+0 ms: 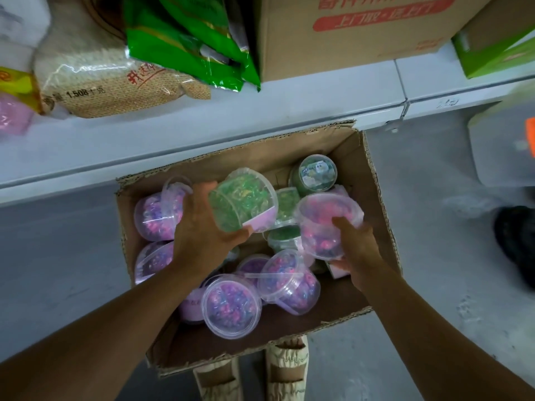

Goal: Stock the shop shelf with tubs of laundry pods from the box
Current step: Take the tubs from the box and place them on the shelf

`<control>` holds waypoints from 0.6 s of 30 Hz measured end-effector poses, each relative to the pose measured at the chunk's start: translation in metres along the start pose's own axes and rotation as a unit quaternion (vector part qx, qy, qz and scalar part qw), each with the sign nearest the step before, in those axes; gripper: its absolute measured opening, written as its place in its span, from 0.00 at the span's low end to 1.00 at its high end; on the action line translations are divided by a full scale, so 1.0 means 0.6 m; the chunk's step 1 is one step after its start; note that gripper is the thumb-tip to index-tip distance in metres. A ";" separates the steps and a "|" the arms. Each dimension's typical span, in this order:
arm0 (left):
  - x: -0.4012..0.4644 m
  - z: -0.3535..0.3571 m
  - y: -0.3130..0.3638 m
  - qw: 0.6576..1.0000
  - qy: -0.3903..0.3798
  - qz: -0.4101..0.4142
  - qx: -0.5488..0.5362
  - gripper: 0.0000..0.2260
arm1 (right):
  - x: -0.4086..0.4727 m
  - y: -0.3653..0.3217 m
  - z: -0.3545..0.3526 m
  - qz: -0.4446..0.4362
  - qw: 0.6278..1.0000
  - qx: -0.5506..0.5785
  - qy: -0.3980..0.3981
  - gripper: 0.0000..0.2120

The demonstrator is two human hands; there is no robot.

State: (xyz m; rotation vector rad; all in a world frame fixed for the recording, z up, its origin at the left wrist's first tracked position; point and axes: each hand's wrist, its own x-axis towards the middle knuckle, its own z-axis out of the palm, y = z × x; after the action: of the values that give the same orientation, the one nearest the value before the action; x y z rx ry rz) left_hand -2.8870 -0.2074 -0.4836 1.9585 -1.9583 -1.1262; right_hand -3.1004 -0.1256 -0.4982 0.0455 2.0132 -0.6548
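Note:
An open cardboard box [379, 227] stands on the floor below the white shelf [289, 111]. Several clear tubs of pink-purple and green laundry pods lie in it. My left hand [199, 227] is shut on a green pod tub [243, 198], tilted on its side above the box. My right hand [359, 250] grips a pink pod tub [324, 224] from below at the box's right side. A further green tub [317, 173] stands upright in the far right corner.
On the shelf lie a sack of rice [95, 82], green bags [185, 44], a large cardboard carton [362, 33] and a green box [498, 53]. A pink tub [13, 117] sits at the shelf's far left. A dark shoe [515, 241] is on the grey floor at right.

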 end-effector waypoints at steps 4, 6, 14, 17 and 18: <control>-0.021 -0.034 0.025 0.999 -0.002 0.019 -0.045 0.39 | -0.050 -0.032 -0.022 -0.071 0.995 0.069 0.007 0.40; -0.030 -0.053 0.042 0.999 -0.004 0.029 -0.045 0.38 | -0.072 -0.054 -0.030 -0.101 0.992 0.072 -0.004 0.39; -0.071 -0.165 0.111 0.998 0.031 0.036 -0.042 0.38 | -0.190 -0.135 -0.060 -0.168 0.981 0.093 -0.010 0.22; -0.100 -0.235 0.148 0.996 0.051 0.034 -0.062 0.37 | -0.260 -0.176 -0.083 -0.198 0.975 0.096 -0.004 0.26; -0.112 -0.260 0.162 0.995 0.056 0.035 -0.075 0.37 | -0.283 -0.192 -0.094 -0.213 0.973 0.092 -0.004 0.27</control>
State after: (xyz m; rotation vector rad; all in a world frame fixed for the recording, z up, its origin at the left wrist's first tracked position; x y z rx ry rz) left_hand -2.8631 -0.2204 -0.2899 1.8196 -1.8152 -1.0876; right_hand -3.0915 -0.1580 -0.2879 -0.2859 1.9625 -1.1090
